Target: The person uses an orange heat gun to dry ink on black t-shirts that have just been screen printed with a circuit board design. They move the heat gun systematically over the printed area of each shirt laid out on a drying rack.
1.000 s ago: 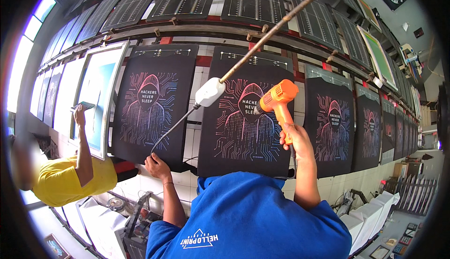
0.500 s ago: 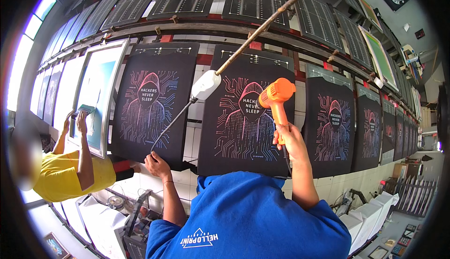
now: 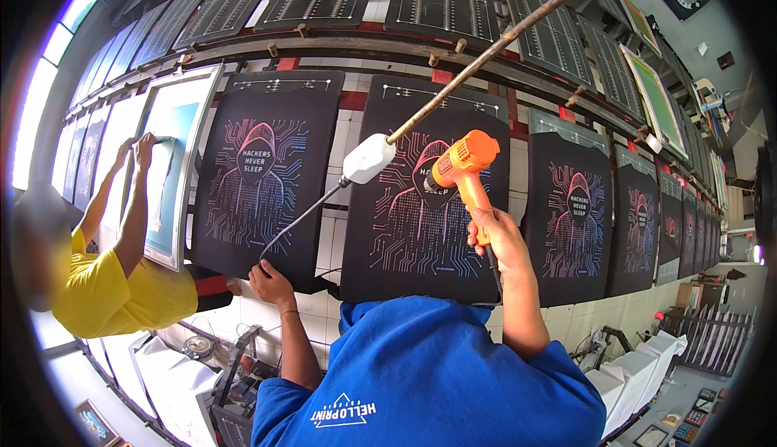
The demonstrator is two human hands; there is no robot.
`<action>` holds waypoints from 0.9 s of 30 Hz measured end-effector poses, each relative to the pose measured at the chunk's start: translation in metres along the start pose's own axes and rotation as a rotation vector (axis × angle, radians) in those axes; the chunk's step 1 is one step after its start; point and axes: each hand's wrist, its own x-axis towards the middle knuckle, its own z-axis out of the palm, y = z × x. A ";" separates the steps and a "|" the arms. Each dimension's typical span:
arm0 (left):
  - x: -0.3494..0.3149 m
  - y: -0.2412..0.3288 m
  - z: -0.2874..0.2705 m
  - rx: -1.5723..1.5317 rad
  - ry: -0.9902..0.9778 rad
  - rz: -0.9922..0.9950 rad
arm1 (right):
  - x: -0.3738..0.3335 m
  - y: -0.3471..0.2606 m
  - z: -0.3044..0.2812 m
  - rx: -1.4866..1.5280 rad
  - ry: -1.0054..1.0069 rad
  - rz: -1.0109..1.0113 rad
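Observation:
My right hand [image 3: 503,243] is wrapped round the handle of an orange heat gun [image 3: 471,165]. Its nozzle points left and hovers over the printed chest of a black T-shirt [image 3: 405,253] laid flat on a board. My left hand [image 3: 273,283] pinches a black cable [image 3: 303,219] at the near edge of another printed black T-shirt [image 3: 255,184]. That cable runs up to a white socket block [image 3: 369,158] fixed on the end of a long brown pole [image 3: 486,55], which slants over the middle shirt toward the far right.
To the left, a co-worker in a yellow shirt [image 3: 137,293] has both hands on a squeegee in a framed screen [image 3: 186,164]. More printed shirts [image 3: 576,220] lie in a row at right. Beyond a dark rail stand several black boards [image 3: 445,2].
The heat gun has shifted slightly left and turned a little. Pole and socket block have swung to the right. The co-worker's hands have moved farther up the screen with the squeegee.

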 end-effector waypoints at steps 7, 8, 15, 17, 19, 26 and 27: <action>0.000 0.002 0.000 -0.037 0.039 0.032 | 0.003 0.003 0.012 -0.061 -0.049 -0.102; 0.001 0.002 0.000 -0.044 0.036 0.030 | 0.006 0.006 0.012 -0.084 -0.061 -0.102; 0.001 -0.003 0.003 -0.044 0.045 0.039 | 0.009 -0.001 0.017 -0.072 -0.068 -0.090; 0.001 -0.001 0.002 -0.031 0.032 0.020 | 0.008 -0.007 0.013 -0.048 -0.060 -0.034; 0.000 -0.001 0.002 -0.014 0.020 0.005 | 0.005 -0.002 0.017 -0.103 -0.089 -0.089; 0.000 0.004 0.000 -0.011 0.033 0.008 | -0.006 0.007 0.015 -0.115 -0.080 -0.062; 0.000 0.005 -0.001 -0.011 0.040 0.013 | -0.006 0.008 0.014 -0.116 -0.079 -0.054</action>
